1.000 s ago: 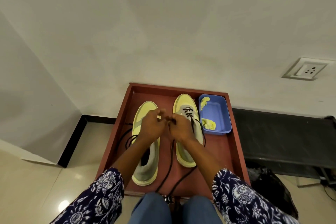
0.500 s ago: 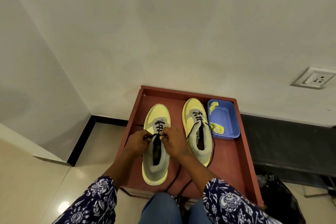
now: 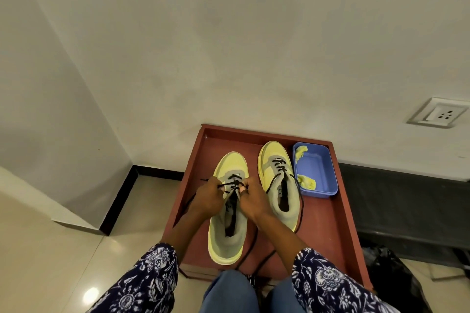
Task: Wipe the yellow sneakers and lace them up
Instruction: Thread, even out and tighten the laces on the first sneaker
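Note:
Two yellow sneakers with grey tongues stand side by side, toes away from me, in a shallow red-brown wooden tray point(image 3: 338, 226). Over the left sneaker point(image 3: 229, 241) my left hand point(image 3: 207, 198) and my right hand point(image 3: 253, 198) meet at the eyelets, each pinching the black lace point(image 3: 232, 184) near the lower rows. The lace ends trail down over the tray's front edge. The right sneaker point(image 3: 279, 185) carries black lacing on its lower rows, with loose ends hanging down both sides.
A blue plastic tub point(image 3: 318, 173) holding yellow cloth pieces point(image 3: 306, 181) sits in the tray's far right corner. A white wall rises right behind the tray, with a socket point(image 3: 438, 113) at right. A black bag point(image 3: 396, 284) lies on the tiled floor at lower right.
Both hands came down from between the two sneakers onto the left sneaker's lacing. The view has shifted, so the tray now sits further right.

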